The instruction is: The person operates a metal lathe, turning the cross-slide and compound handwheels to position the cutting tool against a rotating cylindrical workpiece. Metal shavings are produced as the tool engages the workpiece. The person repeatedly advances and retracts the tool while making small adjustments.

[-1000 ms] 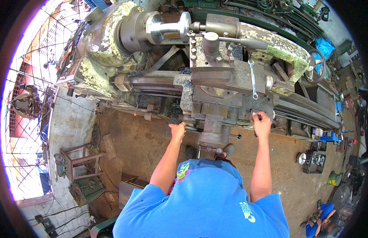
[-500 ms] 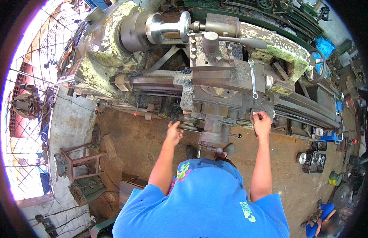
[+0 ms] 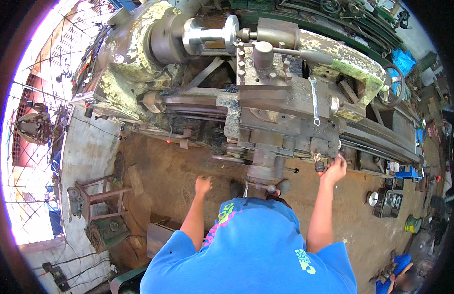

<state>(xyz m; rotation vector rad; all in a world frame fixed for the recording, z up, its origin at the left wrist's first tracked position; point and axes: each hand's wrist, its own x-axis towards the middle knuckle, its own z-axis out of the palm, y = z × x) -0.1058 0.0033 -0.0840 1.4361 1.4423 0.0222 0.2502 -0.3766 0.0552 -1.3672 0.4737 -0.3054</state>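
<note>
A lathe fills the space before me. Its chuck (image 3: 166, 40) looks smeared and carries a shiny flanged metal workpiece (image 3: 212, 34), whose far end meets the tailstock centre. My left hand (image 3: 203, 185) hangs in the air below the carriage handwheel (image 3: 229, 159), apart from it, fingers curled with nothing visible in them. At the carriage's lower right corner is my right hand (image 3: 335, 169), its fingers apart, one pointing up toward the bed. A dark lever knob (image 3: 319, 166) lies right beside its thumb; whether they touch is unclear. A combination wrench (image 3: 314, 100) rests on the carriage.
The tool post (image 3: 262, 59) and its handle stand above the cross slide. A ball-handled crank (image 3: 271, 187) projects toward my body. On the floor at right is a black crate (image 3: 389, 202); at left is a metal stand (image 3: 103, 196). Another person (image 3: 396, 274) crouches at lower right.
My left hand has drawn back from the handwheel, down and leftward. My right hand has come down and right off the carriage corner, uncovering the dark knob.
</note>
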